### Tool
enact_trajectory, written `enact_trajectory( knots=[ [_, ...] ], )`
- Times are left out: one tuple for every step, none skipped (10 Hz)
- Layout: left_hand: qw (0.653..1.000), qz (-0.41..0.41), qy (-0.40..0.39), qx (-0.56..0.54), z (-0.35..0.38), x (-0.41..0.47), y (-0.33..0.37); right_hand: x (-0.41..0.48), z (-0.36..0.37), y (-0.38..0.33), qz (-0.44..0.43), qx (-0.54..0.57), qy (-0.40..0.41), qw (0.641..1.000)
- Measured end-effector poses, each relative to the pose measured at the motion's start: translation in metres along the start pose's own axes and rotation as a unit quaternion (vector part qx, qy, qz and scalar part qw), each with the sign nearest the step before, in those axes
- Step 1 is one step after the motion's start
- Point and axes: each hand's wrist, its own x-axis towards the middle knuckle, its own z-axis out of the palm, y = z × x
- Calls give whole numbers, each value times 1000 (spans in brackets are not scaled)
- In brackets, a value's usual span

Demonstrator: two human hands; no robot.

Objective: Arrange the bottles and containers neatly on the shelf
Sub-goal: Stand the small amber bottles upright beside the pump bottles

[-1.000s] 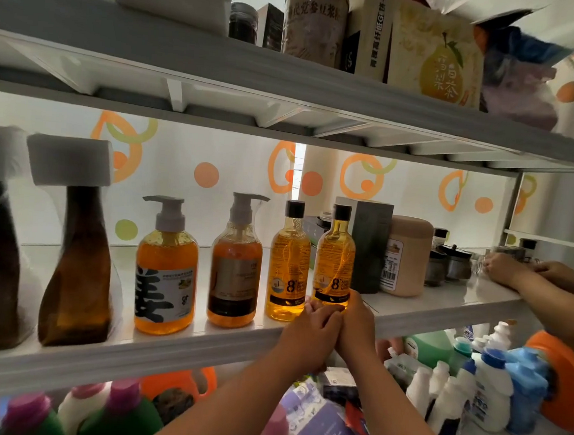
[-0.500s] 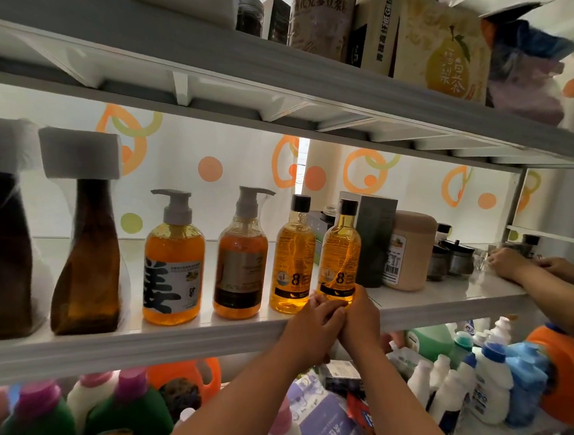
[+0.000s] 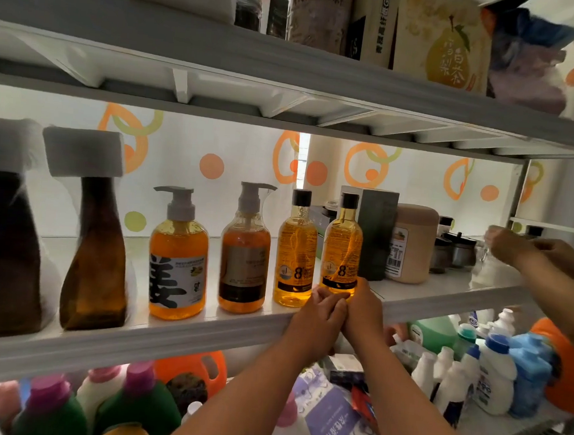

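Note:
On the middle shelf stands a row of bottles: two tall brown bottles with white wrapped tops, two orange pump bottles, and two slim amber bottles with black caps. My left hand and my right hand both clasp the base of the right amber bottle, which stands upright close to its twin. My fingers hide the bottle's bottom edge.
Behind the held bottle are a dark box, a beige jar and small dark jars. Another person's hands work at the shelf's far right. Tins and boxes fill the top shelf; detergent bottles crowd the one below.
My two hands stay clasped on the base of the right amber bottle, which has barely moved. The other person's hands at the far right have risen slightly.

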Motion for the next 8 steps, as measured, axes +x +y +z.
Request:
enact_trajectory(
  knots=[
    [999,32,30,26,-3,-4,3,-3,-6,-5,-4,-2,-2,1000],
    [998,48,14,35,-2,-2,-1,-4,-5,-3,-11,-3,-6,1000],
    [999,18,39,8,-3,-7,7,-3,-4,-4,-7,25,-15,1000],
    [995,-24,97,-25,-4,-20,13,-3,-9,-9,7,49,-48,998],
    [974,-95,199,-46,-16,-29,15,-6,-18,-15,1,95,-56,994],
    [962,-162,215,-38,-23,-34,8,-12,-23,-17,0,112,-57,992],
    [964,-172,196,-44,-22,-39,7,-15,-24,-19,-5,117,-54,992],
    [972,-140,175,-69,-18,-42,12,-17,-23,-18,-12,120,-45,992]
  ],
)
